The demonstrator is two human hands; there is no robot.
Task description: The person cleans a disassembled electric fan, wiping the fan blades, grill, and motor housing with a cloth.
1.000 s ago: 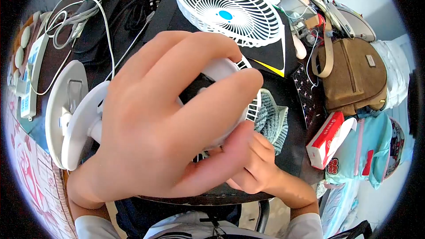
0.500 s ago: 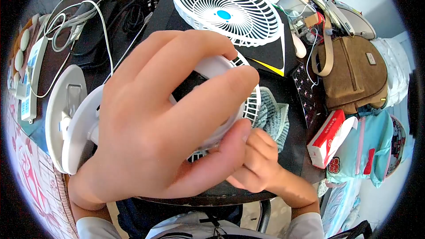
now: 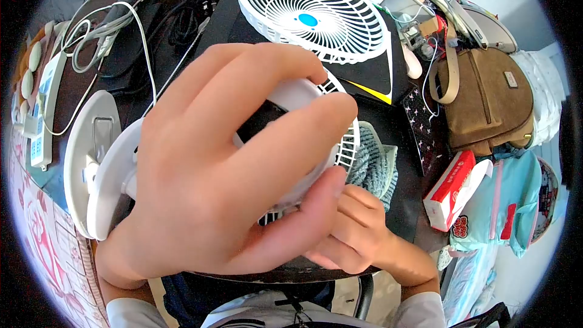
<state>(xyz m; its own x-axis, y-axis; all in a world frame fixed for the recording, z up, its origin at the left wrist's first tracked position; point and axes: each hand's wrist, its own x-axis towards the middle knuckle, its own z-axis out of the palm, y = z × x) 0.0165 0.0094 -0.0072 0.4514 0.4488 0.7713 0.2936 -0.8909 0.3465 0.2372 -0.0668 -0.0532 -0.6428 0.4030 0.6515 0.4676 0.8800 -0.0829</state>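
Large and close to the camera, my left hand (image 3: 194, 170) curls its fingers and thumb around a white fan (image 3: 294, 94). Part of a pale fan blade shows between the fingers, and the fan's rear grille (image 3: 347, 149) sticks out to the right. Most of the fan is hidden behind this hand. My right hand (image 3: 355, 231) is closed near the fan's lower right side, its fingertips hidden behind my left thumb. To the left stand the fan's white round base plates (image 3: 112, 176). Farther back lies the detached front grille (image 3: 308, 20) with a blue centre.
A grey-green cloth (image 3: 376, 167) lies right of the fan. Tangled cables (image 3: 121, 21) and a power strip (image 3: 47, 115) are at left. Along the right are a brown backpack (image 3: 486, 100), a red-and-white tissue pack (image 3: 452, 191) and a light blue bag (image 3: 504, 200).
My right hand has shifted slightly downward, with its fingers still curled. My left hand stays around the fan almost unchanged.
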